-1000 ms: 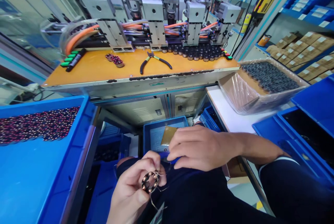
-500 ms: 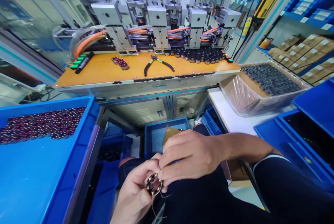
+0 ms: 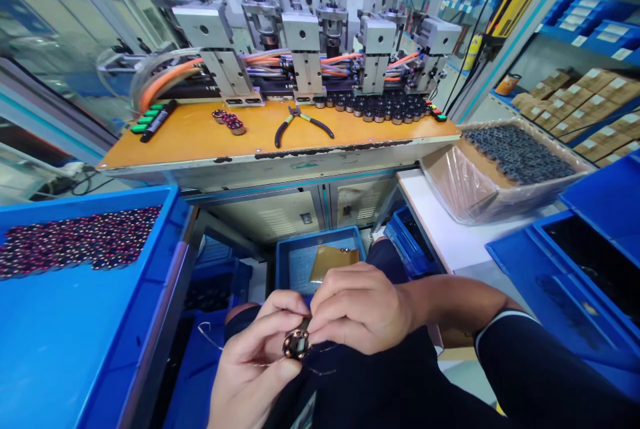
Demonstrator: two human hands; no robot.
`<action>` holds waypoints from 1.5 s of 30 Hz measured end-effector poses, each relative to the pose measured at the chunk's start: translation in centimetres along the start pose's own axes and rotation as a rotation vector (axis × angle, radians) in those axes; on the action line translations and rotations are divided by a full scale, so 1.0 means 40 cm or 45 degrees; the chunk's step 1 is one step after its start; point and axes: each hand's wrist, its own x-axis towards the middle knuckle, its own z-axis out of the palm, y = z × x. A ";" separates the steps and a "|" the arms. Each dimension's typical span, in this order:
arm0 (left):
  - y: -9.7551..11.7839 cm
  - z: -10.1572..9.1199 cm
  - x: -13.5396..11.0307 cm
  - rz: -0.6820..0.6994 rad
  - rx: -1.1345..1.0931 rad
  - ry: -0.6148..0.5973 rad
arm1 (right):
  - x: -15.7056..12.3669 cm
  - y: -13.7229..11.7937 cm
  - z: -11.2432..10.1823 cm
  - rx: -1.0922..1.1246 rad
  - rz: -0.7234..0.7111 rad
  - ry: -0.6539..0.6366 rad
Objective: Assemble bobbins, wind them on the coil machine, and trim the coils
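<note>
Over my lap, my left hand [image 3: 255,362] grips a small round copper-wound coil ring [image 3: 297,345] between thumb and fingers. My right hand [image 3: 357,309] comes in from the right, its fingertips pinched against the top of the same ring. Thin loose wire ends trail from the ring to the left and below. Both hands are closed on it, just above my dark trousers.
An orange worktop [image 3: 200,132] carries black pliers [image 3: 300,121], a few wound coils [image 3: 229,119] and rows of black parts under a winding machine [image 3: 305,35]. Left, a blue tray [image 3: 75,322] holds several coils. Right, a plastic-lined box [image 3: 505,162] of dark cores, with blue bins [image 3: 590,262]. A small blue bin [image 3: 320,259] sits below.
My right hand has moved down and left from above the small blue bin onto the coil ring. The ring has turned slightly in my left hand.
</note>
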 end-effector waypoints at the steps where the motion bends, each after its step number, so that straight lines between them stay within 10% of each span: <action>1: 0.003 0.000 0.001 0.025 0.051 0.029 | -0.002 -0.001 0.004 -0.012 0.020 0.022; 13: 0.030 0.002 -0.008 -0.016 0.307 0.029 | -0.020 0.000 0.012 -0.187 -0.010 0.059; 28: 0.005 0.009 -0.022 0.233 -0.141 0.016 | -0.034 -0.024 0.019 -0.025 0.283 0.116; 39: 0.030 0.021 0.012 -0.448 -0.170 -0.285 | -0.047 -0.032 -0.001 -0.158 -0.148 -0.069; 45: 0.030 0.021 0.010 -0.462 -0.238 -0.257 | -0.033 -0.029 -0.013 -0.251 -0.129 -0.166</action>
